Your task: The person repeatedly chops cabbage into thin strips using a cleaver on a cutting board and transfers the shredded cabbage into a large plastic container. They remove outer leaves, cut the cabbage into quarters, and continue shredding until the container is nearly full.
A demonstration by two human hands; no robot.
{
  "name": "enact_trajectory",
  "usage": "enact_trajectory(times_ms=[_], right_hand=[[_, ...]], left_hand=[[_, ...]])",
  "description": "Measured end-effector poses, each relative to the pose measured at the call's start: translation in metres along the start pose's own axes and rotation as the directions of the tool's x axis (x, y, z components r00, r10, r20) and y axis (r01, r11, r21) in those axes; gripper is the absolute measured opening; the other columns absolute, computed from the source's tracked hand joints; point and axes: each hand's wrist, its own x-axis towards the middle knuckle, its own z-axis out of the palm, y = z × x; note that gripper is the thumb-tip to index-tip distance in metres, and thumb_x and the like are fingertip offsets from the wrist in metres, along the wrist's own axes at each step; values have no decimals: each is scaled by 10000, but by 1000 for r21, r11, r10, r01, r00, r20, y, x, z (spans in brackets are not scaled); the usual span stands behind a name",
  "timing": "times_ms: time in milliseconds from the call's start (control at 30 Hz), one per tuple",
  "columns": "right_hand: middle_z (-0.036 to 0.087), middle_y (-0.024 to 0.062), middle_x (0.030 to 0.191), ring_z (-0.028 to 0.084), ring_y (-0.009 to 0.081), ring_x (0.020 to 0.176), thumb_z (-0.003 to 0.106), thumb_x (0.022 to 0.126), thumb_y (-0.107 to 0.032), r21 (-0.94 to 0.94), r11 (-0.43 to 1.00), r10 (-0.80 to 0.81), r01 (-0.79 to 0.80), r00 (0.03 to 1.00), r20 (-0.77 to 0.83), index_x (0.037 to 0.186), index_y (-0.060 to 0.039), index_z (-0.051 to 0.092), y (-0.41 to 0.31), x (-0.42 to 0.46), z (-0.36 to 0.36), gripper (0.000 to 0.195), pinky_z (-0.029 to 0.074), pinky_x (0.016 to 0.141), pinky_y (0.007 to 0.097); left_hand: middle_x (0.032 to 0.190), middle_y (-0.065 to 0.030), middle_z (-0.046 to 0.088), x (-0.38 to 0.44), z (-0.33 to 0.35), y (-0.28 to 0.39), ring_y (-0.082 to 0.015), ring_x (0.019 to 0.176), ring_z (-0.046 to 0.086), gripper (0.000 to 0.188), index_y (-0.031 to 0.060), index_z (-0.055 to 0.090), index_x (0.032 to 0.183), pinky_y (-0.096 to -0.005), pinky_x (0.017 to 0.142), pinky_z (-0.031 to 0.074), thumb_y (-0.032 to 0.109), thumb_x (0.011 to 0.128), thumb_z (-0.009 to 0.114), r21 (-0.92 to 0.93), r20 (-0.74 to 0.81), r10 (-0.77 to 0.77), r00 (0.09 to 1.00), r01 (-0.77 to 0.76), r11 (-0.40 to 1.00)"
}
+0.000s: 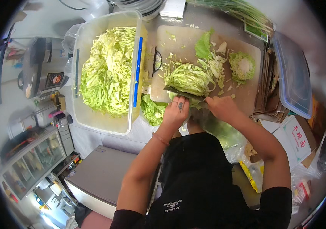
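My right hand [223, 108] grips the handle of a dark-bladed kitchen knife [183, 93]. The blade lies across a head of green cabbage or lettuce, between its uncut near part [175, 96] and a mound of shreds [191, 78]. My left hand [177, 110], wearing a ring, presses its bent fingers on the uncut part close behind the blade. Under all this is a pale plastic cutting board [167, 37] with a black handle at its left end. On its right side sits a cut piece with a pale core [242, 68]; a loose leaf [204, 45] lies near the far edge.
Left of the board stands a clear plastic bin [103, 126] heaped with shredded leaves [108, 71]. Whole leaves [153, 110] show below the board's left corner. To the right are stacked cardboard [269, 83] and a clear blue-rimmed lid [293, 74]. Green onions [237, 14] lie at the back.
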Motion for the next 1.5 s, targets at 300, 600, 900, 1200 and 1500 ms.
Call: enact_trajectory(times_ms=[300, 600, 900, 1200, 1500], right_hand=[[650, 74, 697, 681, 310, 632, 577, 880, -173, -17, 999, 50, -50, 999, 13, 926, -124, 556, -4, 9, 9, 71, 519, 566, 445], [653, 90, 720, 676, 338, 624, 576, 882, -182, -18, 999, 39, -39, 999, 30, 941, -134, 561, -17, -5, 3, 78, 514, 584, 499], [648, 90, 708, 670, 336, 611, 588, 878, -171, 54, 998, 20, -21, 1000, 10, 937, -121, 560, -17, 2, -2, 82, 513, 550, 466], [656, 93, 713, 680, 331, 633, 584, 873, -164, 30, 999, 20, -20, 1000, 5, 941, -119, 566, -15, 3, 5, 83, 513, 539, 455], [658, 92, 712, 674, 322, 611, 575, 877, -177, 20, 999, 42, -42, 999, 25, 942, -125, 559, -18, 6, 9, 84, 517, 540, 453]], left_hand=[[980, -92, 609, -7, 3, 2, -249, 859, 623, 201, 44, 633, 959, -335, 629, 549, 56, 759, 617, -21, -43, -2, 999, 1, 1000], [950, -82, 589, -11, 5, 3, -245, 861, 606, 156, 55, 610, 900, -330, 604, 531, 69, 744, 616, -31, -49, -13, 999, 11, 999], [912, -93, 580, -16, 12, 1, -247, 838, 606, 132, 54, 604, 869, -318, 578, 532, 69, 738, 615, -20, -56, -7, 998, 6, 1000], [913, -72, 572, -18, 13, 1, -253, 821, 608, 164, 60, 615, 897, -338, 565, 539, 42, 735, 623, -73, -108, -28, 994, 20, 997], [1071, -85, 631, -25, 18, -1, -255, 899, 631, 175, 41, 653, 917, -351, 611, 550, 32, 743, 639, -93, -73, -41, 996, 34, 995]])
